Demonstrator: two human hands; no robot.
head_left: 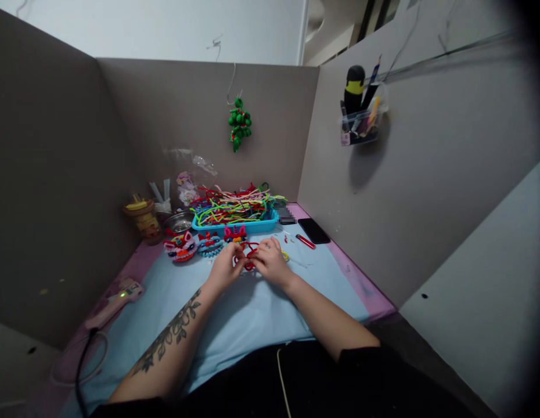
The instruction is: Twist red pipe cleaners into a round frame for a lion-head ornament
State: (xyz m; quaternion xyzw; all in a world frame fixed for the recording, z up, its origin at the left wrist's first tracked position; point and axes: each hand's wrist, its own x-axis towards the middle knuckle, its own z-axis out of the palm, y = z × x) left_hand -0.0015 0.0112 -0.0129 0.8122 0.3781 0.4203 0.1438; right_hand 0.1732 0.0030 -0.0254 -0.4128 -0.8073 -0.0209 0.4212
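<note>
Between my two hands is a bent, looped piece of red pipe cleaner point(249, 266), held just above the blue cloth. My left hand point(229, 264) pinches it from the left with thumb and fingertips. From the right, my right hand point(272, 262) has its fingers closed on the same red piece. A bit of yellow pipe cleaner point(285, 255) shows beside the right hand. Just beyond the left hand sit a pink-and-red animal head point(180, 248), a light blue one point(209, 245) and a dark pink-eared one point(234, 234), all made of pipe cleaners.
A blue tray point(235, 228) heaped with coloured pipe cleaners stands at the back. At right lie a red lighter point(305, 241) and a black phone point(314, 231). A pink glue gun point(117, 303) with its cord lies at left. A metal bowl point(179, 222) is near the back left.
</note>
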